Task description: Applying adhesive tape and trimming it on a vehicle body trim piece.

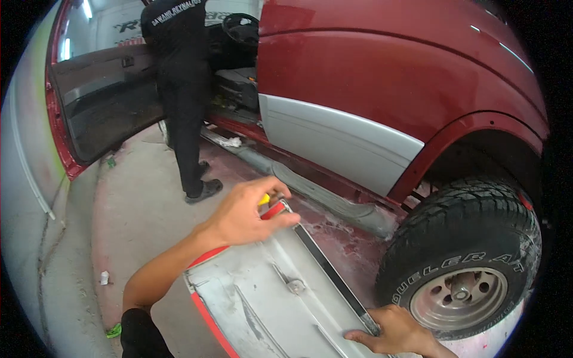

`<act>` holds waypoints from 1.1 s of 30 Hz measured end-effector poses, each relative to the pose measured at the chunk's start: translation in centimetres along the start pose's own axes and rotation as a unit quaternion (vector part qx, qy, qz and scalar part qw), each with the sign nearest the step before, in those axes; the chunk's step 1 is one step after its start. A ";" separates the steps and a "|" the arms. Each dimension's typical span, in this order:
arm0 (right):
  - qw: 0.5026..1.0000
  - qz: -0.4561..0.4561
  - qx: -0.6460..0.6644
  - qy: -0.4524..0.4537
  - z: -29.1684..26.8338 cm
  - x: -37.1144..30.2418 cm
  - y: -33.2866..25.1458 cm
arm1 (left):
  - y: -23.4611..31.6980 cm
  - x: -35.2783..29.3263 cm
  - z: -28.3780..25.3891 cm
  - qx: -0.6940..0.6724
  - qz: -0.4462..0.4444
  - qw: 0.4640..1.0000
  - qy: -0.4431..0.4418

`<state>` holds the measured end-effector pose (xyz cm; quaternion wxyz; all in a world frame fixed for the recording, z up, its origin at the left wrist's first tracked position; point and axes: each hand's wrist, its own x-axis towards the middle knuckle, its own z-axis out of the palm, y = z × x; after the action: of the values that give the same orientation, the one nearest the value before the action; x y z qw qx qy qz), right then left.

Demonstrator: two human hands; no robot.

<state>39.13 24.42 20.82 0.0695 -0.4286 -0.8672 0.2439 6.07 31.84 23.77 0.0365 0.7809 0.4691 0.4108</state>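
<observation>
A whitish-grey trim panel (262, 286) hangs tilted in front of me, its ribbed face with a small round boss toward me. Red strips (215, 325) run along its left edge, and a dark strip (331, 271) follows the right edge. At the panel's far corner, my left hand (248, 209) is closed, thumb and fingers bent around a short red strip end (274, 210). A small yellow object (264, 199) peeks out between those fingers; its kind is hidden. Lower down, my right hand (397, 330) grips the panel's right edge, thumb on the near face.
A red vehicle (358, 65) with a silver lower panel (334, 137) stands ahead, its front door (101, 95) open. Beside the doorway is a person in black (182, 89). A large tyre (453, 262) is close on the right. A grey side step (310, 191) runs beneath the body.
</observation>
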 end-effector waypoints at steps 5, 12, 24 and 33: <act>0.995 -0.006 0.096 -0.012 -0.4 -0.5 0.0 | 0.4 -0.1 0.1 -0.023 -0.024 0.996 -0.088; 0.994 0.006 0.110 0.009 0.3 -1.3 0.1 | -0.4 0.3 0.1 -0.077 -0.036 0.988 -0.129; 0.997 -0.030 0.070 -0.002 0.5 -0.3 1.4 | -0.7 0.4 -0.3 -0.116 -0.034 0.982 -0.145; 0.993 0.077 0.040 -0.077 -0.9 -0.2 0.8 | -0.5 1.6 0.6 -0.111 -0.050 0.979 -0.164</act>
<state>40.08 24.98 21.25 0.0005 -0.4713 -0.8237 0.3152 6.45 33.52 24.17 0.2199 0.8041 0.4471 0.3242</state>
